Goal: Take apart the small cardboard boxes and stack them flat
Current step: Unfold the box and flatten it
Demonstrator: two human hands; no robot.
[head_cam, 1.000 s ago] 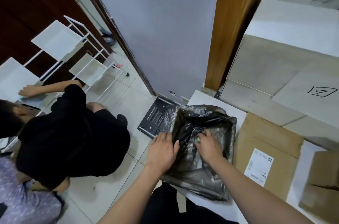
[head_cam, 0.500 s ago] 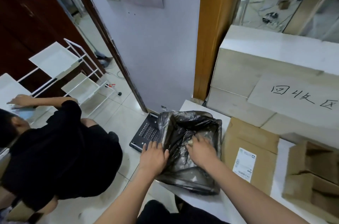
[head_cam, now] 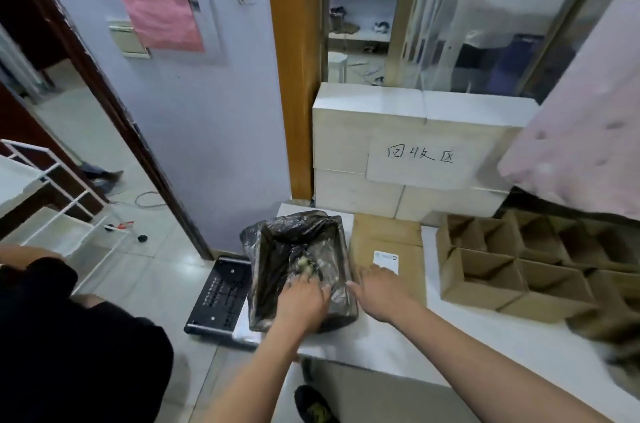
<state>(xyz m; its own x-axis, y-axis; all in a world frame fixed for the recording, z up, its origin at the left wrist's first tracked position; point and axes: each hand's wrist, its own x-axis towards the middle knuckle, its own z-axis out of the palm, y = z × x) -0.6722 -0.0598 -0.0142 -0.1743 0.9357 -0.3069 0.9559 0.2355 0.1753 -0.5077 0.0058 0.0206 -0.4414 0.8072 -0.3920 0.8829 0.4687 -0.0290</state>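
Room: pale lilac wall (head_cam: 194, 131) ahead, wooden door post (head_cam: 294, 76) to its right, tiled floor (head_cam: 152, 270) on the left side.
Work surface: white table (head_cam: 450, 346), low, pushed up against stacked white blocks (head_cam: 381, 131) bearing a handwritten paper sign (head_cam: 420, 156).
Bin: box lined with a black plastic bag (head_cam: 273, 249), at the table's left end.
Left hand: left hand (head_cam: 304, 298) inside the bin, fingers (head_cam: 304, 279) stretched forward and a little fanned, pressing down on the crumpled bag (whether anything is pinched under them, cannot tell).
Right hand: right hand (head_cam: 381, 294) palm down, fingers (head_cam: 363, 275) straight and spread, thumb pointing toward the bin; it rests on the flattened cardboard (head_cam: 388, 235).
Flattened cardboard: lies flat just right of the bin, white shipping label (head_cam: 386, 258) on it, the label right at the right fingertips.
Small cardboard boxes: small cardboard boxes (head_cam: 485, 284), open-topped, packed in rows at the right of the table; well apart from both hands, beyond the flat sheet (far right ones blurred).
Floor items: black keyboard-like slab (head_cam: 221, 294) beside the bin; white wire rack (head_cam: 52, 201) at far left.
Other person: figure in a black shirt (head_cam: 69, 336), lower left, close to the rack.
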